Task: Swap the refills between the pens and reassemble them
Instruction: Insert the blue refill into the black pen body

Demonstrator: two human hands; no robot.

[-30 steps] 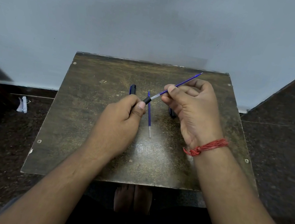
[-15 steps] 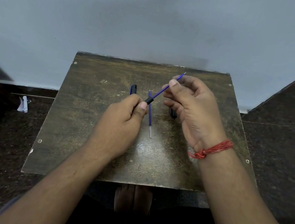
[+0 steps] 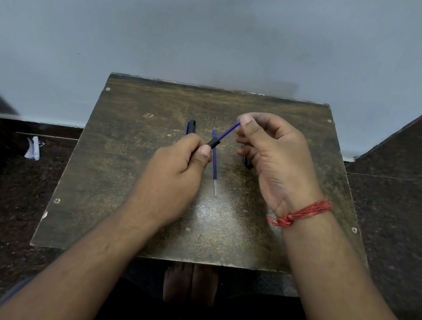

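My left hand (image 3: 174,170) grips a black pen barrel (image 3: 213,142), fingers curled around it and thumb pressed along its side, so that only the barrel's open end shows past my thumbnail. My right hand (image 3: 268,158) pinches the far end of a blue refill (image 3: 228,131) between thumb and forefinger; the refill slants down from those fingertips into the mouth of the barrel, bridging the gap between my two hands. The remaining fingers of my right hand are loosely curled beneath the pinch.

Under that bridge, on the worn brown table (image 3: 124,173), a second refill (image 3: 214,164) lies loose, blue along most of its length and clear at the end nearest me, running from just beyond my left thumb toward my body, between my two hands and touching neither. Another pen barrel (image 3: 191,126), black-tipped with blue on its side, pokes out just past my left knuckles. A dark pen part (image 3: 248,162) rests on the table under my right fingers, mostly hidden by them. A red thread bracelet (image 3: 300,213) circles my right wrist.
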